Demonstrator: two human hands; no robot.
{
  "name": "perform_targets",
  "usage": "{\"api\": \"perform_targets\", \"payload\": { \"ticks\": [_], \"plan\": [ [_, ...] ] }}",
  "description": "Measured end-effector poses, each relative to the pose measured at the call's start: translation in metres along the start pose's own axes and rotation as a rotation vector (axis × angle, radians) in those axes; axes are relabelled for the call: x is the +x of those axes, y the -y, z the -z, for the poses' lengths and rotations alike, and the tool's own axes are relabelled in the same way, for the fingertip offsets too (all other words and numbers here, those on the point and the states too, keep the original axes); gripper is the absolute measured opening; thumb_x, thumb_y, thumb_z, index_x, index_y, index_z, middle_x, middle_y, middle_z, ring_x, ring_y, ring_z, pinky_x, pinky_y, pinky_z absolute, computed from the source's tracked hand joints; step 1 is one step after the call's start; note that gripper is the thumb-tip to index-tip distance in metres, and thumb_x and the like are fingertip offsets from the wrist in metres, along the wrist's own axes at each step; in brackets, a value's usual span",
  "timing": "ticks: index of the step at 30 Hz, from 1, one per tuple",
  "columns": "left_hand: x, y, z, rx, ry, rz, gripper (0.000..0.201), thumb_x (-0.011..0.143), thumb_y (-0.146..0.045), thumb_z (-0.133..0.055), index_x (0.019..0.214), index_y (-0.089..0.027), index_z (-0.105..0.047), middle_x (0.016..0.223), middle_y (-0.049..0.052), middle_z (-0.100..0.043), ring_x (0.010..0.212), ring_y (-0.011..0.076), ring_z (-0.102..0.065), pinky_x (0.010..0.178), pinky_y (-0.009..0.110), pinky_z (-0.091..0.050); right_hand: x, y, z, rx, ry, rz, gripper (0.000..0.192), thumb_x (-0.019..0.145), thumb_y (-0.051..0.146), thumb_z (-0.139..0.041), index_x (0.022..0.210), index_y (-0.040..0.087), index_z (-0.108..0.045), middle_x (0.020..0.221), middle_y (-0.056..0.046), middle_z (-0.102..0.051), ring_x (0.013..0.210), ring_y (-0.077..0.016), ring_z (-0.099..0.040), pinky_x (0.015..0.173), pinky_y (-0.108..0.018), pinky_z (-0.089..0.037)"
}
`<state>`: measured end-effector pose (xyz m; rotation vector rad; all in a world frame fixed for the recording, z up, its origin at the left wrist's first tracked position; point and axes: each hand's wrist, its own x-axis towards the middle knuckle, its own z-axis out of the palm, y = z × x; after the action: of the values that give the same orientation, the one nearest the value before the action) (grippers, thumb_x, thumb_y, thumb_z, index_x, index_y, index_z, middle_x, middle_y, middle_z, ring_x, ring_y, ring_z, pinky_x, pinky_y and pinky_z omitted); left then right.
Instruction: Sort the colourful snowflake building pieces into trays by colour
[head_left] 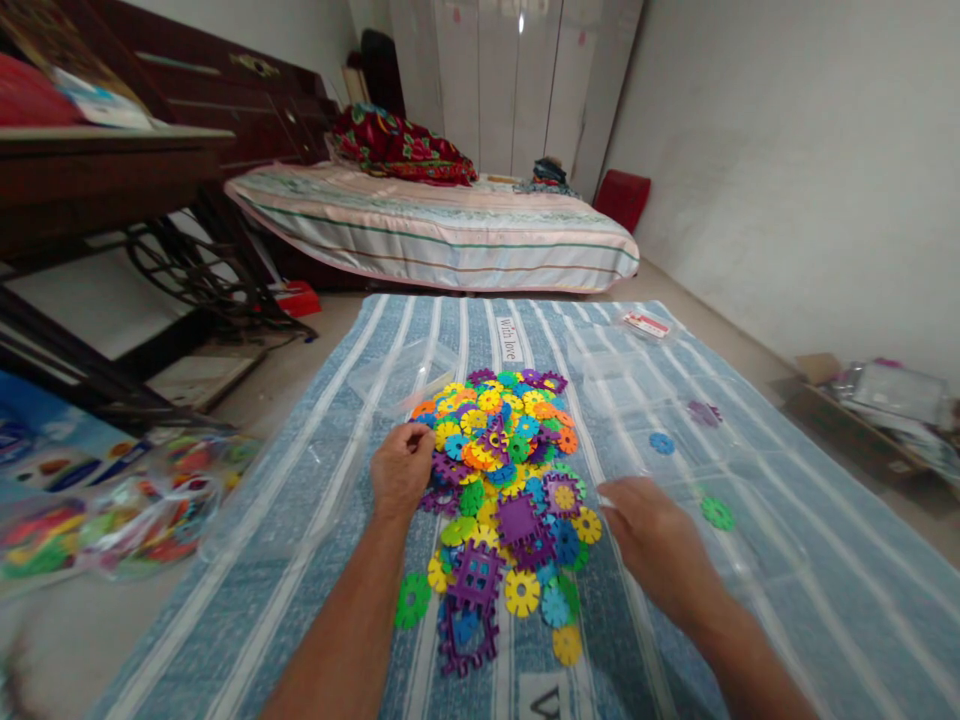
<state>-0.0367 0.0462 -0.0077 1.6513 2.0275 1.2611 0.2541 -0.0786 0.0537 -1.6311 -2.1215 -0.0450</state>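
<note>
A heaped pile of plastic snowflake discs [521,592] in yellow, green, blue and orange lies mid-table, mixed with purple square toothed pieces [519,519]. At the pile's left edge is my left hand [399,468], its fingers curled and closed; what they hold, if anything, is hidden. My right hand [656,540] hovers just right of the pile, slightly blurred, with fingers stretched toward it and nothing visible in them. To the right of that hand lie a green disc [718,513], a blue disc [661,443] and a purple piece [703,413], by clear plastic.
Clear plastic containers [405,375] stand behind the pile on the blue striped tablecloth [315,500]. A small red-and-white packet [646,324] lies at the far right corner. Bags of colourful pieces [142,520] sit left of the table, a cardboard box [862,425] right. Beyond is a bed [450,235].
</note>
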Motion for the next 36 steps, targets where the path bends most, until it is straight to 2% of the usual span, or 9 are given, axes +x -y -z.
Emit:
{"api": "perform_targets", "payload": {
  "ticks": [2,5,13,18,22,26,30,33,36],
  "plan": [
    [0.0,0.0,0.0,0.004,0.002,-0.001,0.021,0.072,-0.037,-0.048,0.074,-0.021,-0.061,0.081,0.001,-0.068,0.075,0.0171,-0.063,0.079,0.028,-0.05,-0.004,0.012,-0.011,0.022,0.235,-0.024,0.025,0.084,0.008,-0.043,0.088,0.02,-0.064,0.087,-0.005,-0.064,0.083,-0.0162,-0.057,0.073,-0.024,-0.043],
    [0.0,0.0,0.001,0.008,0.011,0.002,0.02,0.072,-0.036,-0.048,0.074,-0.021,-0.061,0.081,0.001,-0.068,0.074,0.0167,-0.063,0.079,0.028,-0.049,-0.007,0.023,-0.023,-0.035,0.366,-0.109,0.032,0.081,0.002,-0.041,0.097,0.019,-0.063,0.091,-0.006,-0.064,0.087,-0.0177,-0.057,0.074,-0.025,-0.041],
    [0.0,-0.003,0.002,-0.005,0.011,0.027,0.016,0.071,-0.035,-0.049,0.072,-0.023,-0.06,0.078,0.0,-0.068,0.072,0.0167,-0.064,0.077,0.027,-0.05,-0.01,0.022,-0.035,-0.119,0.368,-0.101,0.031,0.08,0.0,-0.041,0.093,0.018,-0.063,0.088,-0.007,-0.064,0.084,-0.0192,-0.058,0.071,-0.026,-0.039],
    [0.0,-0.002,0.002,-0.01,0.018,0.021,0.019,0.071,-0.036,-0.048,0.073,-0.022,-0.06,0.078,0.0,-0.067,0.072,0.017,-0.064,0.077,0.028,-0.049,-0.011,0.021,-0.032,-0.156,0.358,-0.018,0.04,0.076,-0.003,-0.043,0.105,0.018,-0.061,0.09,-0.007,-0.067,0.082,-0.0191,-0.06,0.069,-0.026,-0.04],
    [0.0,-0.001,0.002,-0.004,0.016,0.008,0.019,0.072,-0.037,-0.047,0.072,-0.022,-0.06,0.078,0.0,-0.067,0.072,0.0171,-0.064,0.077,0.028,-0.05,-0.005,0.015,-0.022,-0.131,0.302,0.04,0.036,0.077,-0.001,-0.043,0.1,0.019,-0.062,0.081,-0.004,-0.067,0.075,-0.017,-0.06,0.065,-0.024,-0.039],
    [0.0,0.0,0.003,0.004,0.016,0.01,0.019,0.071,-0.036,-0.048,0.071,-0.022,-0.06,0.077,0.001,-0.067,0.072,0.0176,-0.064,0.077,0.029,-0.05,0.023,-0.003,-0.004,-0.175,0.22,0.101,0.028,0.079,0.002,-0.043,0.087,0.019,-0.064,0.075,-0.004,-0.065,0.069,-0.0155,-0.058,0.061,-0.023,-0.037],
    [0.001,0.0,0.005,0.001,0.003,0.01,0.019,0.071,-0.037,-0.048,0.072,-0.022,-0.06,0.079,0.001,-0.067,0.072,0.0176,-0.064,0.076,0.029,-0.05,0.068,-0.029,0.022,-0.345,-0.079,0.011,0.028,0.083,0.007,-0.039,0.094,0.016,-0.064,0.081,-0.008,-0.066,0.074,-0.0191,-0.058,0.064,-0.027,-0.039],
    [0.0,-0.001,0.006,-0.009,0.012,0.008,0.019,0.072,-0.037,-0.048,0.072,-0.022,-0.06,0.079,0.001,-0.067,0.073,0.0178,-0.064,0.076,0.029,-0.05,0.084,-0.036,0.032,-0.39,-0.28,-0.06,0.024,0.086,0.014,-0.041,0.094,0.014,-0.064,0.081,-0.01,-0.066,0.077,-0.0209,-0.058,0.065,-0.028,-0.04],
    [-0.001,-0.001,0.005,-0.02,0.021,0.011,0.019,0.073,-0.037,-0.048,0.073,-0.023,-0.06,0.079,0.001,-0.068,0.074,0.0173,-0.064,0.075,0.029,-0.05,0.075,-0.022,0.024,-0.294,-0.243,-0.001,0.023,0.087,0.016,-0.041,0.088,0.017,-0.064,0.077,-0.007,-0.066,0.076,-0.018,-0.059,0.067,-0.025,-0.04]
  ]
}}
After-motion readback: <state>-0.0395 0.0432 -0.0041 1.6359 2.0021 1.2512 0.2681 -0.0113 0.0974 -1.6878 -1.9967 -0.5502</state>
